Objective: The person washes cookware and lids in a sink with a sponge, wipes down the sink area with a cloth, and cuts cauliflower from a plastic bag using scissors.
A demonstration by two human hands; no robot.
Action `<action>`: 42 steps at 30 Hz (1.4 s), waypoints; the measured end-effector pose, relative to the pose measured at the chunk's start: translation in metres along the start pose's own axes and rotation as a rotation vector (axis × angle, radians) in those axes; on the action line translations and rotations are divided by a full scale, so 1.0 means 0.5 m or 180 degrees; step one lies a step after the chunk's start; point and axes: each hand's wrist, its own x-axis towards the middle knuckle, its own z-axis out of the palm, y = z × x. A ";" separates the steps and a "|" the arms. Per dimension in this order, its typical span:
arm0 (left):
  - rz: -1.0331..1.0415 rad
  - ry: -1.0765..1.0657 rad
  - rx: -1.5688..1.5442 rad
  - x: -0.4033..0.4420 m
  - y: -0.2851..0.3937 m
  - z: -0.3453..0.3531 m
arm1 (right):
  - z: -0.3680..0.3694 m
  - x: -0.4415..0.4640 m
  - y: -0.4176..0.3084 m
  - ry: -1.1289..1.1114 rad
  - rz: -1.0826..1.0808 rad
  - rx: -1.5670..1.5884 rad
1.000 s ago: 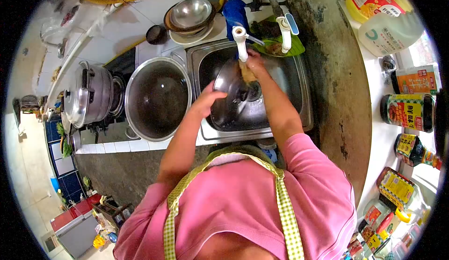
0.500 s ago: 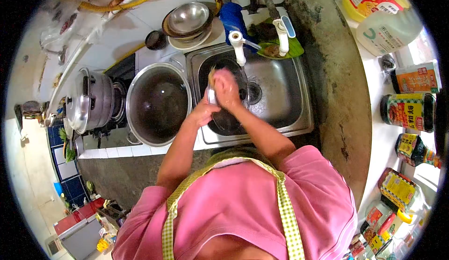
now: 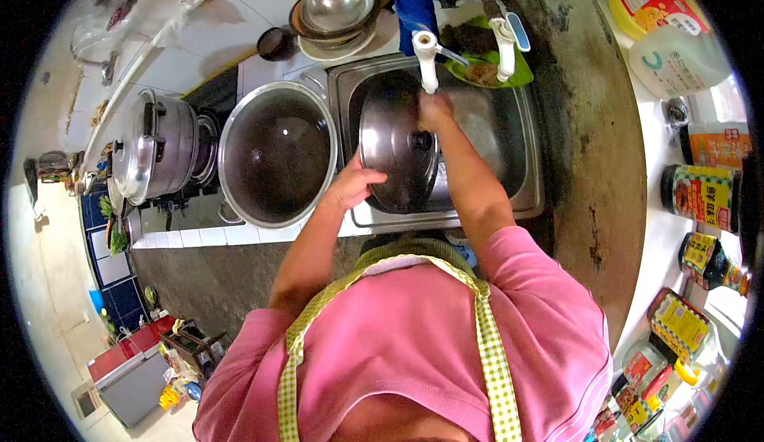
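Observation:
A round metal pot lid with a dark knob stands tilted in the left part of the steel sink. My left hand grips the lid's lower left edge, its thumb over the metal. Near the lid's upper right side, just below the white tap, is my right hand. Its fingers are blurred and partly hidden, so what they hold cannot be made out. A large open pot with dark inner walls stands left of the sink.
Stacked bowls on a plate stand behind the sink, beside a small dark cup. A green leaf-shaped dish lies behind the right tap. A lidded steamer is at far left. Bottles and jars line the right ledge.
The lid has turned to show its outer face and knob. My right hand has moved from beside my left hand up and right toward the tap. The view has shifted slightly.

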 end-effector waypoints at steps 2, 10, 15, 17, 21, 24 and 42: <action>0.0153 -0.0085 -0.0156 -0.006 0.009 0.024 | 0.012 -0.036 -0.068 0.0170 0.0273 0.0808; 0.0102 -0.0062 -0.1279 0.032 -0.022 -0.001 | -0.026 -0.314 -0.079 0.0691 -0.1298 0.0424; 0.0200 0.0172 -0.1298 0.014 -0.024 -0.009 | -0.004 -0.268 0.138 0.0866 -0.1580 0.0421; 0.0185 0.0110 -0.1373 0.004 -0.022 -0.013 | -0.024 -0.207 0.147 0.0757 -0.0953 0.0232; -0.0024 0.0197 -0.1338 0.007 -0.039 -0.024 | -0.021 -0.017 0.174 -0.0153 -0.0124 0.0423; 0.0199 -0.0034 -0.0779 -0.005 -0.035 0.000 | -0.022 0.020 0.071 -0.0214 0.0028 0.0608; -0.0251 -0.0266 -0.1914 0.039 -0.039 0.003 | -0.070 -0.316 0.051 -0.1353 -0.2702 0.0327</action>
